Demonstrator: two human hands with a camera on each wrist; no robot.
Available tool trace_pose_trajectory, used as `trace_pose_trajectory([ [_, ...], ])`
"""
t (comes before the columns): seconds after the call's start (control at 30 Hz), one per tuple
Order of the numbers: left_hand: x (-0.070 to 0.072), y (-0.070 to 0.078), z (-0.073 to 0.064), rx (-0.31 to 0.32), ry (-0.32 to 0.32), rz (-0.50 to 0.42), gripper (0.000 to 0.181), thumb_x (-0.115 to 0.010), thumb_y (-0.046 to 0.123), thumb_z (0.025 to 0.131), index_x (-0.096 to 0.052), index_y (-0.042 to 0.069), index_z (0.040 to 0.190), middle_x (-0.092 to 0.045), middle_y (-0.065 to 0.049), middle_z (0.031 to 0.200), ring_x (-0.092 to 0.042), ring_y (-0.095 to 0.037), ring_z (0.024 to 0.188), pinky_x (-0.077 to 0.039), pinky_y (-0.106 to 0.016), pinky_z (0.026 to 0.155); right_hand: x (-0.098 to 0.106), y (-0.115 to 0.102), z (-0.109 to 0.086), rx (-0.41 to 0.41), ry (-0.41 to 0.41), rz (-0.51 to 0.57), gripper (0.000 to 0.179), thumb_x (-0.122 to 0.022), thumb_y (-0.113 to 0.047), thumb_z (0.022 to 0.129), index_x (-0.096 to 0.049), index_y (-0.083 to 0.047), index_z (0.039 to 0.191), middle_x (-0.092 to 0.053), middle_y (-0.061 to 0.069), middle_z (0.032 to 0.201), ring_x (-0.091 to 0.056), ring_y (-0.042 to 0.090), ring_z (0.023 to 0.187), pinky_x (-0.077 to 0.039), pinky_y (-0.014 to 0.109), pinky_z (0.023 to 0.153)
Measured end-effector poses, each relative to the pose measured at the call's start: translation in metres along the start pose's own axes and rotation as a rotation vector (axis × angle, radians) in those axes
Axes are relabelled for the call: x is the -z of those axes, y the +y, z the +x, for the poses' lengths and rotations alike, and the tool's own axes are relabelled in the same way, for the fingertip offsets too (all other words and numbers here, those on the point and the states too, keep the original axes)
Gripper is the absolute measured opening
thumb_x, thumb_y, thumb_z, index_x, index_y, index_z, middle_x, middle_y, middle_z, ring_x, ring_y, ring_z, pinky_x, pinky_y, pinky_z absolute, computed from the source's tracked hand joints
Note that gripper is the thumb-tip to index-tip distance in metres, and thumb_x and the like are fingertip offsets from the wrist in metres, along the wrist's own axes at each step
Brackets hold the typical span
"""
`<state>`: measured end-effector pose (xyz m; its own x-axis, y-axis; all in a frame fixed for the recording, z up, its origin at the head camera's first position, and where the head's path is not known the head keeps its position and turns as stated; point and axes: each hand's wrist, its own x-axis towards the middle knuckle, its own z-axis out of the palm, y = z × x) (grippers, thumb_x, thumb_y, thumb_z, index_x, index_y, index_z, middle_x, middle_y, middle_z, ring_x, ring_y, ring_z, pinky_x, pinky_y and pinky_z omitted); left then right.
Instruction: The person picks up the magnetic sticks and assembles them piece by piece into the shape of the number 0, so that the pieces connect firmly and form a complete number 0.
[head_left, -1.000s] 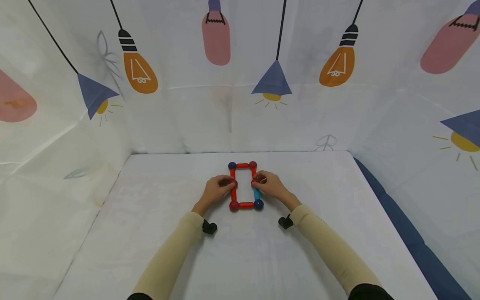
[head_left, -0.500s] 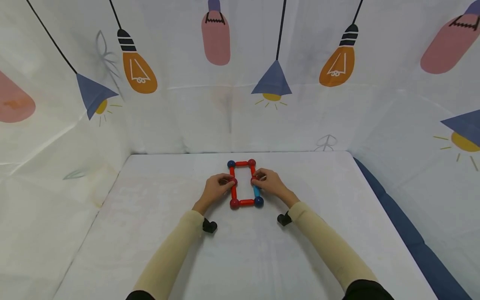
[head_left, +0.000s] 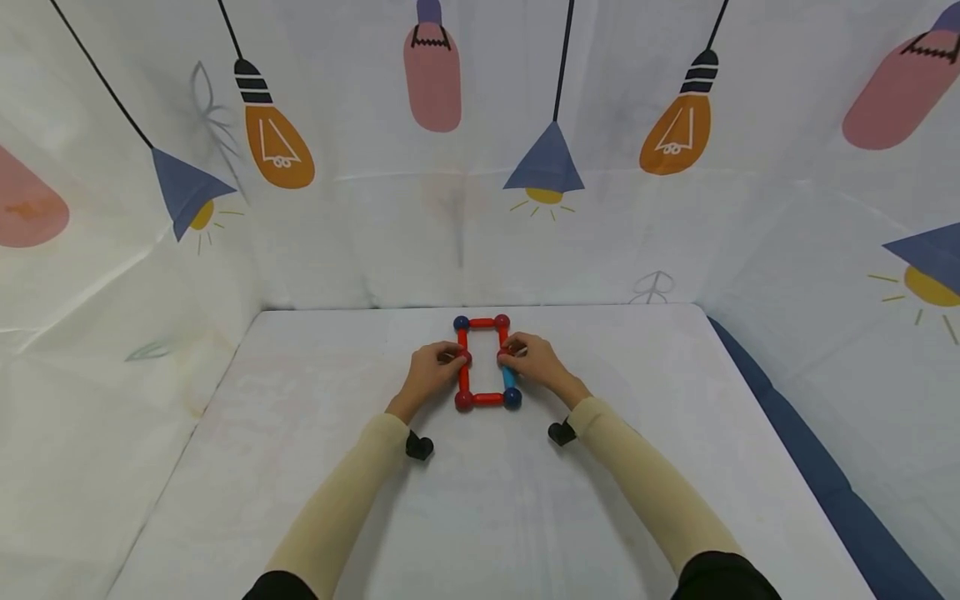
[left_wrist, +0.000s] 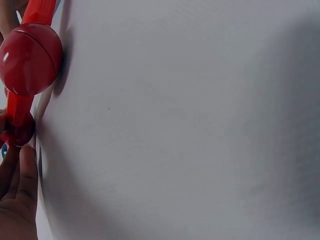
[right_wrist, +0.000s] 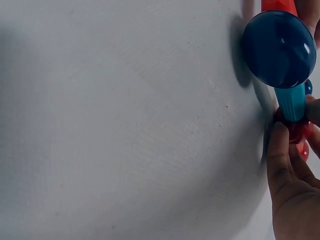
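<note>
An upright rectangle of red rods [head_left: 489,399] joined by balls lies at the far middle of the table in the head view. My left hand [head_left: 426,372] pinches the red ball [left_wrist: 24,132] halfway along its left side. On the right side, the fingers of my right hand [head_left: 542,367] hold the opposite red ball [right_wrist: 300,131], partly covering it. A light blue rod [right_wrist: 291,102] runs from that ball to the near right dark blue ball [right_wrist: 279,49]. The near left corner is a red ball [left_wrist: 31,59]. Far corners carry a dark blue ball [head_left: 461,322] and a red ball [head_left: 502,322].
The white table [head_left: 480,508] reaches back to a white cloth wall [head_left: 360,233] printed with lamps and bulbs. Dark blue fabric [head_left: 810,450] shows beyond the table's right edge. A black heart-shaped piece sits at each wrist.
Both hands have slid the rod-and-ball rectangle a little away from me and slightly left. Their hold on the two middle red balls looks the same.
</note>
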<state>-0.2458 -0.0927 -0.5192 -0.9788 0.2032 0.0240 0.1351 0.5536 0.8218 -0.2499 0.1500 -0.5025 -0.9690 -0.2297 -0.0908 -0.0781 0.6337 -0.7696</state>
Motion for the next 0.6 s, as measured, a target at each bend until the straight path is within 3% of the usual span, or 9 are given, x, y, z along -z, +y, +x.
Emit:
trace_pose_trajectory([
  [0.37, 0.004, 0.005, 0.007, 0.043, 0.002, 0.026, 0.032, -0.069, 0.020, 0.100, -0.069, 0.006, 0.128, -0.072, -0.011, 0.119, -0.067, -0.027, 0.109, -0.057, -0.041, 0.098, -0.003, -0.001, 0.010, -0.024, -0.011, 0.002, 0.031, -0.071, -0.028, 0.098, -0.066, -0.010, 0.123, -0.069, 0.010, 0.117, -0.065, 0.027, 0.106, -0.060, 0.034, 0.084],
  [0.6, 0.003, 0.003, 0.011, 0.026, 0.009, 0.023, 0.032, -0.068, 0.020, 0.100, -0.069, 0.005, 0.129, -0.072, -0.012, 0.120, -0.067, -0.027, 0.109, -0.057, -0.041, 0.097, -0.003, 0.003, 0.015, -0.014, -0.006, -0.008, 0.029, -0.071, -0.028, 0.098, -0.066, -0.010, 0.121, -0.070, 0.010, 0.116, -0.066, 0.027, 0.105, -0.061, 0.034, 0.083],
])
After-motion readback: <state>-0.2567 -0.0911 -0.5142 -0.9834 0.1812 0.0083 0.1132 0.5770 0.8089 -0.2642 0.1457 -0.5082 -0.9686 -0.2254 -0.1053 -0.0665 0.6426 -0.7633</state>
